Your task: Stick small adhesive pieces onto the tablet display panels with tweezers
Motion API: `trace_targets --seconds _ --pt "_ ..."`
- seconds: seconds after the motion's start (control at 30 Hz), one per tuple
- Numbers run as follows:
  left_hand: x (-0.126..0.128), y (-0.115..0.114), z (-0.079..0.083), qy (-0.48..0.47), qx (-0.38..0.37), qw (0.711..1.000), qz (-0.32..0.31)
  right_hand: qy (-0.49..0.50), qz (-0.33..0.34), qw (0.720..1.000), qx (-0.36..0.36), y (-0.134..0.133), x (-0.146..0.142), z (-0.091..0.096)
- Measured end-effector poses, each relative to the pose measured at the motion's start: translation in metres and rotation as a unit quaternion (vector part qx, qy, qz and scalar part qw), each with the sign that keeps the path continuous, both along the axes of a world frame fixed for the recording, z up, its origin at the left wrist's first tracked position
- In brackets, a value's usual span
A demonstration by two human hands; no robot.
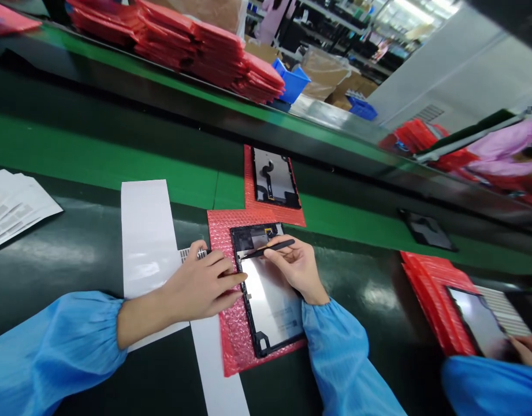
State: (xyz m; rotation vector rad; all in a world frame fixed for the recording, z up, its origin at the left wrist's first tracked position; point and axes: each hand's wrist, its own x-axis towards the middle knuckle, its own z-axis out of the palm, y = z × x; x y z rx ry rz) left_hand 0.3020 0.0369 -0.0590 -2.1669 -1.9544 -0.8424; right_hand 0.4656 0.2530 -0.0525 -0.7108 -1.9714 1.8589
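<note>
A black-framed tablet screen panel (270,300) lies with its silvery back up on a red bubble-wrap sheet (231,341). My left hand (205,286) rests palm down at the panel's left edge, fingers stretched out and apart, their tips touching the frame. Beside its raised finger, partly covered, is a small striped strip (188,254). In my right hand (298,266), a pair of black tweezers (281,245) is pinched, tips pointing left near the panel's upper left edge. A small yellow-edged part (268,232) shows near the panel's top.
Behind lies another panel (276,176) on red wrap. White paper strips (148,231) run under my left arm; white sheets (18,202) are far left. Red packets (196,43) fill the shelf. At right, a co-worker's hand (528,349) touches a panel (480,320).
</note>
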Motion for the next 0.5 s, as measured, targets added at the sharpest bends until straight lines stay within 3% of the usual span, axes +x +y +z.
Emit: trace_targets --seconds 0.5 --pt "0.0012 0.0003 0.0041 -0.001 0.026 1.000 0.016 0.010 0.024 1.000 0.016 -0.0020 -0.0013 0.0051"
